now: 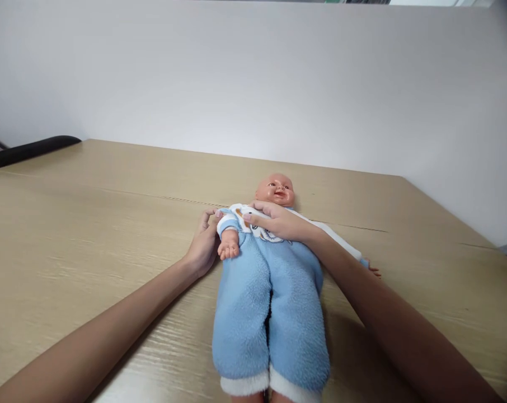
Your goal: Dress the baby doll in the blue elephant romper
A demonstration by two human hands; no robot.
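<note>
A plastic baby doll (274, 190) dressed in a fluffy light-blue fleece romper with white cuffs (270, 302) lies face-up on a pale wood-grain tabletop (89, 235), its head toward the plain white wall (253, 78) and its legs pointing back toward the person wearing the camera.

The left hand (203, 246) lies against the doll's side at the shoulder, fingers curled on the white sleeve edge beside the doll's small bent arm (229, 246), seemingly to steady the garment there. The right hand (278, 221) lies flat across the doll's upper chest just under the chin, fingers spread loosely over the white collar and the printed bib patch (270, 236); it presses or pinches the cloth rather than closing round anything, and whether fabric is actually gripped cannot be told. The right forearm crosses and hides most of the doll's far arm, whose small hand (374, 272) shows on the table.

A black chair back (31, 150) shows at the far left table edge. No box, tray or other container appears in view.
</note>
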